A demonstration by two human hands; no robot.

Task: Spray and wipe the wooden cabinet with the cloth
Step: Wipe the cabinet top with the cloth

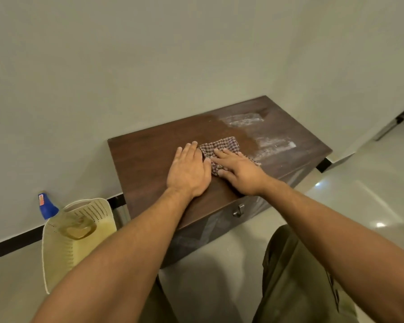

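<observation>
Right hand (239, 170) is flat, fingers spread, pressing down on the cloth (219, 149), and the left hand (189, 172) is flat too, fingers together, resting on the bare wood with its fingertips just touching the cloth's left edge, so neither one is actually gripping anything. The cloth is a small checked rag, bunched up a bit, sitting about mid-top of the cabinet (149, 159). Just right of it there are pale wet streaks (273, 145) and another patch (243, 120) further back toward the wall, so I'd say the spraying's done and the wipe is only partway there. Biggest risk from here imo: the rag is small and crumpled, so a flat palm push could just roll it up under the fingers and smear the streaks around instead of lifting them, and if it sits too long that stuff could dry cloudy on dark wood. The back patch means a long reach, easy to miss. Also the spray bottle (47, 207) is parked in a basket (56, 252) on the floor to the left, right by the cabinet, so a careless step back could tip it
</observation>
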